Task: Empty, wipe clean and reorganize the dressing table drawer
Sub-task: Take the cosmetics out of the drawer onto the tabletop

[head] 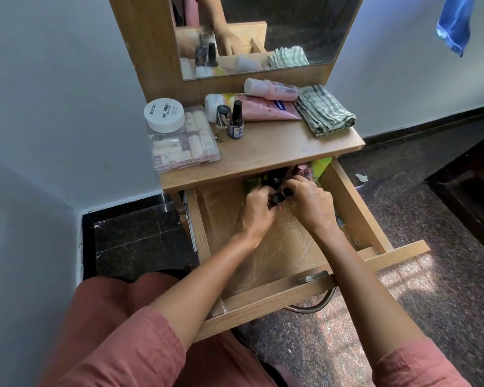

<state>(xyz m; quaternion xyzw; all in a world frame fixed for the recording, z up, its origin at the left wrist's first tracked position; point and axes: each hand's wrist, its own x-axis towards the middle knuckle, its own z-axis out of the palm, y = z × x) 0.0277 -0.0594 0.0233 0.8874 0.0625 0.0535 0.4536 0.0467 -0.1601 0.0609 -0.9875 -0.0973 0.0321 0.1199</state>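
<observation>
The wooden drawer (355, 208) of the dressing table stands pulled out, its scribbled bottom mostly bare. At its far end, under the tabletop, lie several small dark cosmetic containers (275, 180) and a green packet (320, 166). My left hand (256, 212) and my right hand (309, 203) are both deep in the drawer, fingers curled round small dark cosmetic tubes (278, 197) between them. Exactly which tube each hand holds is partly hidden by the fingers.
On the tabletop (277, 146) sit a white nail polish remover jar (164, 114) on a clear nail kit box (182, 141), two nail polish bottles (229, 121), pink tubes (266, 106), and a folded green checked cloth (324, 110). A mirror (291, 29) rises behind.
</observation>
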